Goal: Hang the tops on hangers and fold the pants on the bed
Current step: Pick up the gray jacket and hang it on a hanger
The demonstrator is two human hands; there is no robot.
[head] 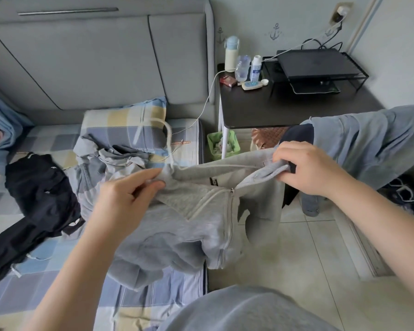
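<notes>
The left hand [129,194] and right hand [308,170] each pinch the grey hoodie [201,225] at its neck, fingers curled on fabric. It hangs below them over the checked bed [34,295] edge and tiled floor [320,247]. Beyond the fingers are a padded headboard [93,63] and a black side table [285,111].

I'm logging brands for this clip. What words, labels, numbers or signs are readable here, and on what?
No text reads clearly.
Hoodie, neck label: white letters on black, too blurred.
Orange strip on the bedding: print too small.
Bottle: blue label, blurred.
Black garment: white mark, unreadable.
Wall: anchor signs, no words.
</notes>
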